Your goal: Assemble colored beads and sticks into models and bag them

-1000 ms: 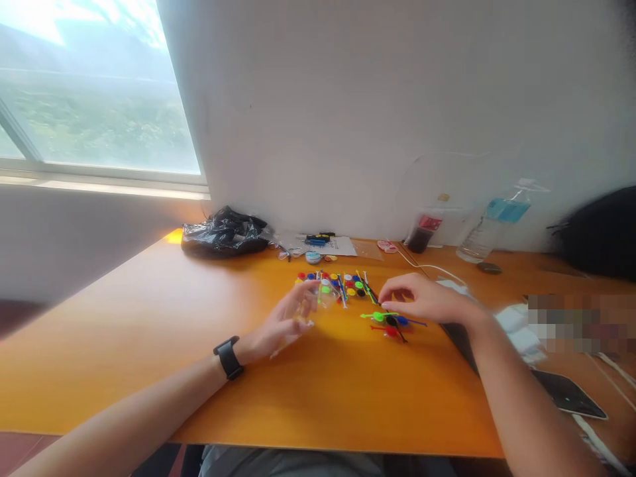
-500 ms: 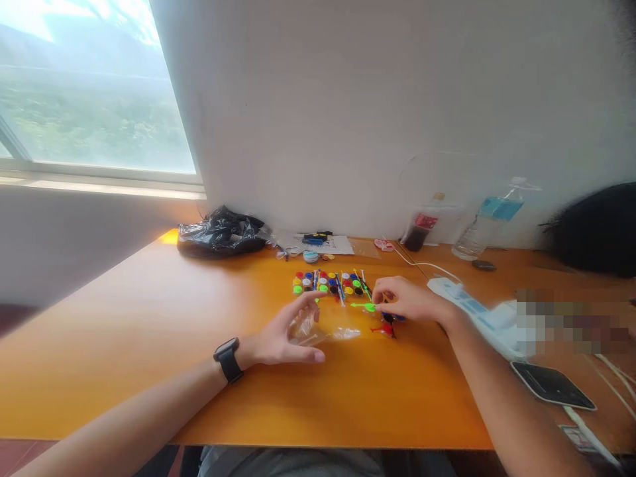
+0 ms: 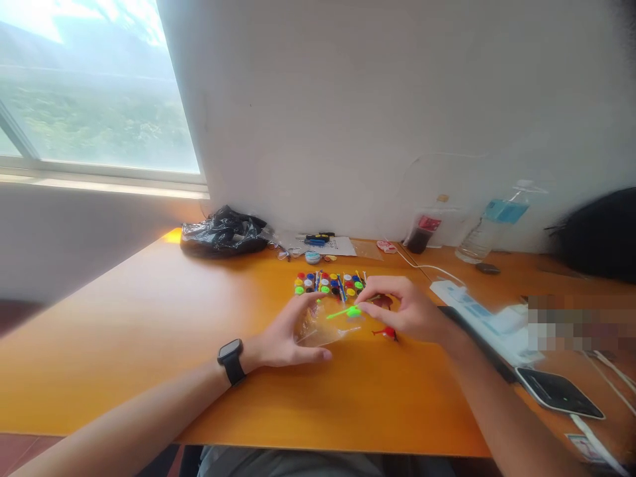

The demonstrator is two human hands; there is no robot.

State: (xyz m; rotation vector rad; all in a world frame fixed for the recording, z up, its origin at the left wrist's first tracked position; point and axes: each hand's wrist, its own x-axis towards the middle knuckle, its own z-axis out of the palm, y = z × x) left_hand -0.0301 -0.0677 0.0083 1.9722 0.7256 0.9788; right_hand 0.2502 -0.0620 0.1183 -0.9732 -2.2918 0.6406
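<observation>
My right hand (image 3: 400,306) pinches a small bright green toy helicopter (image 3: 352,311), its long tail pointing left, above the table. Thumb and forefinger of my left hand (image 3: 293,338), which wears a black watch, are spread wide. A clear plastic bag (image 3: 322,331) lies in and beside that hand's palm; its fingers partly cover the bag. Just below my right hand sits a red toy helicopter (image 3: 387,332) on the table. Behind both hands are rows of small round coloured pieces (image 3: 324,281), with thin coloured sticks (image 3: 342,288) between them.
A black plastic bag (image 3: 226,232) lies at the back left of the wooden table (image 3: 124,344). Paper (image 3: 340,246) and a small round tin (image 3: 312,257) are near the wall. At right stand a dark drink bottle (image 3: 424,228), a water bottle (image 3: 489,228), a power strip (image 3: 481,321) and a phone (image 3: 559,391).
My right hand has moved left with the green toy helicopter, bringing it nearer the clear bag. The left hand has shifted slightly and its fingers remain spread.
</observation>
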